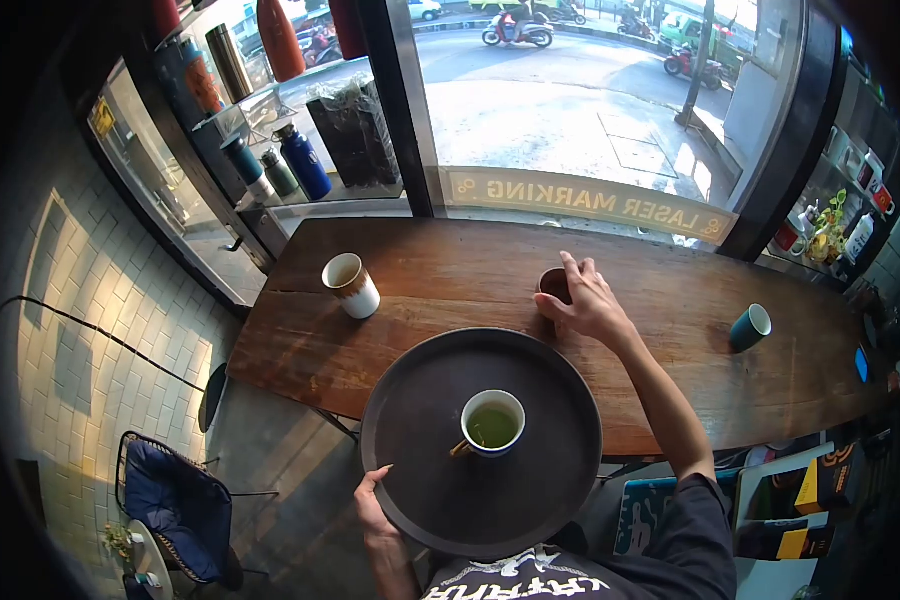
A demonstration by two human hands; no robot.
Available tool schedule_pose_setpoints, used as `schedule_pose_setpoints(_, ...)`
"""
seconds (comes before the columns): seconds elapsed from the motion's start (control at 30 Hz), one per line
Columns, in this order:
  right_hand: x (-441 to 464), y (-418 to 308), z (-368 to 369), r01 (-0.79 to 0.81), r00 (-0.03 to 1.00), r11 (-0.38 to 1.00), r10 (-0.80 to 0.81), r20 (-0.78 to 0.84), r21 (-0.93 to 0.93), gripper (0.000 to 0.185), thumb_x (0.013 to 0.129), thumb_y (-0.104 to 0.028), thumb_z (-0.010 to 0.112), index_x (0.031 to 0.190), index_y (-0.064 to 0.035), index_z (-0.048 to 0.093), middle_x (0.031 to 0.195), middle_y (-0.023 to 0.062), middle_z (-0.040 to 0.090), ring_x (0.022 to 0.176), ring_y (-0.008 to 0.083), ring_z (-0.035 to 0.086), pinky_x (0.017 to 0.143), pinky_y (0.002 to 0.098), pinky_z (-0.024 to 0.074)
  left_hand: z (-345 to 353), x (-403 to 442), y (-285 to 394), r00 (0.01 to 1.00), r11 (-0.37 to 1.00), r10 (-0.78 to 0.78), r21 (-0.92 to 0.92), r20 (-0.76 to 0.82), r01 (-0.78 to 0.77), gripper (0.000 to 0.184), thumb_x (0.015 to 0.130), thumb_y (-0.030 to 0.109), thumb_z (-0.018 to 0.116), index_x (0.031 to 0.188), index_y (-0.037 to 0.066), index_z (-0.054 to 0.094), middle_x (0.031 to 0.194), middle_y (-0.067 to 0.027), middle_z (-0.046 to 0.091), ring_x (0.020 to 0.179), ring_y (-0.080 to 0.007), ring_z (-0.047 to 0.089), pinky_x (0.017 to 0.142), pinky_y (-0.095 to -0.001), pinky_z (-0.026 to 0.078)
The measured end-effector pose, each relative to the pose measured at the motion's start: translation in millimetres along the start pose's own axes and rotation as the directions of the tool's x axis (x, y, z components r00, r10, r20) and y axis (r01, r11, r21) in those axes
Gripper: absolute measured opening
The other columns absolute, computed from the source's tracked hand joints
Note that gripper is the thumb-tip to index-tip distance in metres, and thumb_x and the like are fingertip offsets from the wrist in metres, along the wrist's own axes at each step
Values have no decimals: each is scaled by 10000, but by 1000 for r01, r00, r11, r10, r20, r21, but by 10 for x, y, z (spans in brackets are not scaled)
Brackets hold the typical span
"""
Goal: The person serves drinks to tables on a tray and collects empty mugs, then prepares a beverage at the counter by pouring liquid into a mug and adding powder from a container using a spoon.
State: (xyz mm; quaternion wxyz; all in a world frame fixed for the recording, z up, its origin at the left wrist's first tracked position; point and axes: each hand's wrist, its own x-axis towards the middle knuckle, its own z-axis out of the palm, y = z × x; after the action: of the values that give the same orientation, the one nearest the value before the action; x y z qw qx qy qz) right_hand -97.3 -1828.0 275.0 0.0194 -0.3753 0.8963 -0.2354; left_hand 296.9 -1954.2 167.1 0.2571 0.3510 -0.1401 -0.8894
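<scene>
Brown cup (pixel 553 281) reached over on surface, tray kept in other hand

Brown cup is located on the wooden surface (pixel 450 300), just beyond the tray's far edge. It is met from above by the right hand (pixel 592 305): thumb on the near side, fingers apart around the rim. Whether they are clamped cannot be told; contact is partly hidden. An over-the-top approach is probably used because the tray blocks the near side.

Tray (pixel 425 430) is held at its left edge by the left hand (pixel 374 505), clamped, thumb on top; the under-tray fingers are hidden. It appears to be kept close to the dark shirt (pixel 570 580), likely for steadiness. Cup of green drink (pixel 492 424) is stood upright near the tray's middle, presumably for balance; its handle is pointed toward the lower left.

Further out, a white-and-brown cup (pixel 353 288) is placed to the left, a teal cup (pixel 751 328) to the right, both well apart from the hands. Bottles (pixel 305 162) are shelved by the window, facing the street, presumably for display.
</scene>
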Motion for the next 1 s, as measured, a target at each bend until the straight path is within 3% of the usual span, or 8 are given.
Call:
schedule_pose_setpoints(0.03, 59, -20, 36, -5, 1000, 1000, 5, -2, 8, 832, 797, -466, 729, 1373, 27, 385, 1260, 299, 459, 1119, 457, 533, 911, 487, 491, 19, -11, -14, 1000, 1000, 0, 10, -1, 0, 316, 841, 173, 519, 1040, -51, 623, 1024, -192, 678, 907, -317, 669, 848, -408, 547)
schedule_pose_setpoints(0.1, 153, -84, 90, -27, 998, 980, 38, 52, -196, 897, 714, -438, 810, 1363, 17, 390, 1300, 306, 400, 1126, 493, 520, 907, 490, 514, 61, -25, -36, 1000, 1000, 17, -17, 9, -17, 317, 842, 175, 515, 1036, -50, 625, 1030, -194, 677, 911, -318, 670, 849, -413, 546)
schedule_pose_setpoints(0.2, 229, -165, 78, -74, 979, 975, 111, 171, -209, 884, 679, -367, 844, 1339, 22, 402, 1316, 299, 380, 1132, 492, 522, 888, 474, 536, 71, -13, -47, 999, 1000, 0, -26, 38, 1, 313, 844, 180, 513, 1025, -47, 630, 1026, -193, 678, 913, -319, 669, 852, -415, 544)
schedule_pose_setpoints(0.23, 277, -97, 145, -64, 968, 970, 118, 220, -236, 835, 660, -336, 842, 1303, 7, 434, 1283, 289, 426, 1122, 476, 541, 885, 472, 535, 100, -7, -58, 999, 1000, -6, -23, 42, 7, 313, 844, 180, 513, 1025, -47, 630, 1026, -193, 678, 913, -319, 669, 852, -415, 544)
schedule_pose_setpoints(0.37, 245, 23, 120, -34, 974, 976, 80, 211, -214, 766, 622, -365, 795, 1253, -71, 474, 1194, 245, 491, 1089, 441, 554, 903, 506, 483, 184, -40, -103, 1000, 1000, 24, -4, -12, -24, 312, 838, 192, 518, 1013, -38, 635, 1011, -185, 681, 910, -317, 669, 852, -413, 541)
schedule_pose_setpoints(0.6, -64, 423, -163, -68, 968, 965, 126, 216, -255, 791, 582, -346, 793, 1251, -78, 467, 1191, 220, 497, 1090, 430, 549, 906, 511, 468, 172, -9, -131, 999, 999, 36, 6, -25, -36, 316, 821, 197, 533, 1027, -21, 632, 1009, -165, 680, 901, -311, 666, 845, -410, 541)
schedule_pose_setpoints(0.9, -637, 935, -518, -235, 942, 919, 295, 160, -315, 870, 556, -369, 828, 1270, -57, 442, 1195, 205, 498, 1122, 418, 530, 936, 483, 453, 237, -8, -179, 998, 998, 50, 27, -36, -49, 325, 809, 197, 534, 1040, -15, 618, 1000, -152, 677, 888, -302, 666, 834, -406, 544)
schedule_pose_setpoints(1.0, -724, 1003, -562, -259, 926, 926, 320, 203, -276, 995, 582, -352, 844, 1402, -46, 371, 1323, 224, 446, 1180, 432, 498, 971, 488, 450, 238, 10, -207, 998, 998, 47, 40, -38, -45, 318, 805, 195, 533, 1030, -13, 617, 992, -149, 674, 884, -300, 665, 832, -407, 545)
